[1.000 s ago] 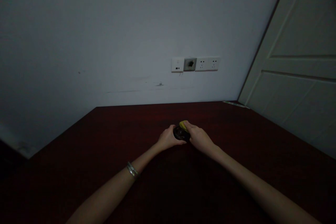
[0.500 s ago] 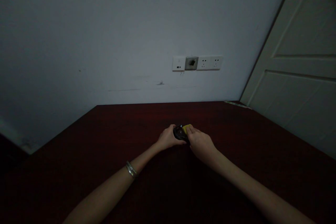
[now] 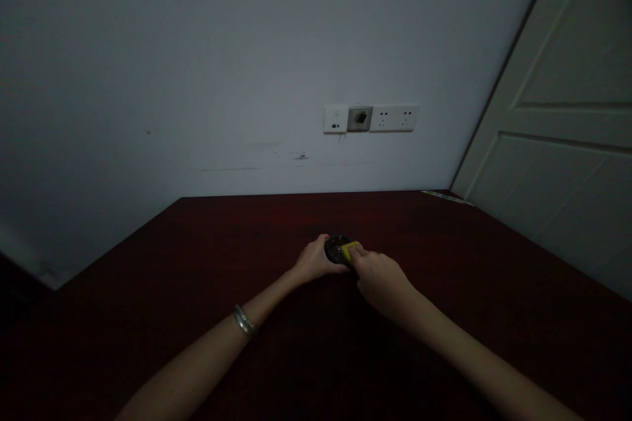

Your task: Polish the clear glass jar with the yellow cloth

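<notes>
A small, dark, shiny round dish (image 3: 334, 250), perhaps a glass ashtray, stands on the dark red table just ahead of me. My left hand (image 3: 314, 259) curves around its left side, with the thumb along the near edge and the fingers at the far side. In my right hand (image 3: 379, 274) is a yellow sponge (image 3: 349, 250), pinched in the fingers and pressed against the right part of the dish's rim. The sponge and hand cover that side of the dish.
The wooden table top (image 3: 237, 230) runs back to a pale wall. Power sockets (image 3: 394, 118) and a grey switch plate (image 3: 360, 119) are set above its far edge. A panelled door (image 3: 567, 125) stands at the right. A thin strip (image 3: 447, 197) lies along the back right corner.
My right hand has moved the yellow sponge slightly toward me along the dish's right rim, uncovering more of the far rim. My left hand still holds the dish in nearly the same place.
</notes>
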The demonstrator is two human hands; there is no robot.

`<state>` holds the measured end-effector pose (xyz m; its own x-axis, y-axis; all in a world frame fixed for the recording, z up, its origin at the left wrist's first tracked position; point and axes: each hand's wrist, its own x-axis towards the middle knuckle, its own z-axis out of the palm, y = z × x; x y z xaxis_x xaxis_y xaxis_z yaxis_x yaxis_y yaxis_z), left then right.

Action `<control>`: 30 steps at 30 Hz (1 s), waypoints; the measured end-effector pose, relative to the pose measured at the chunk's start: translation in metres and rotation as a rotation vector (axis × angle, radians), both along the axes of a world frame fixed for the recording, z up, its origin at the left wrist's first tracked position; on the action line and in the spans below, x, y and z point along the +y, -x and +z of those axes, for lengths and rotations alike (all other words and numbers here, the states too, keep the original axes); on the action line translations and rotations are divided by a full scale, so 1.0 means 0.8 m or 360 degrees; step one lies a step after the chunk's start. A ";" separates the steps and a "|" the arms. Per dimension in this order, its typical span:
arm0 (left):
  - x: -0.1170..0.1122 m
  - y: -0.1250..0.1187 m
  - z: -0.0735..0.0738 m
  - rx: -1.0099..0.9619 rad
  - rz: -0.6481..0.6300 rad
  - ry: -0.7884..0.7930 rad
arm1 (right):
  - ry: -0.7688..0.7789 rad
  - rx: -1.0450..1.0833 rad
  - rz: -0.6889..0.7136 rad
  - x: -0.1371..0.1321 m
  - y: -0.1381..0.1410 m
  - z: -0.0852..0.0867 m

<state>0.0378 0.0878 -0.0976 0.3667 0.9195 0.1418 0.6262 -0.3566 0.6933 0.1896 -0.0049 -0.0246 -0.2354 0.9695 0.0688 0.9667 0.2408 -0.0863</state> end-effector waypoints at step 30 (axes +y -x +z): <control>0.001 -0.003 -0.004 0.0086 0.0018 -0.0070 | -0.0065 0.0155 0.1141 0.130 -0.064 -0.002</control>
<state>0.0400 0.0889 -0.1006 0.3645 0.9169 0.1624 0.6663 -0.3786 0.6424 0.2409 0.0995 -0.0260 -0.8032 0.5753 0.1546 0.5583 0.8175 -0.1412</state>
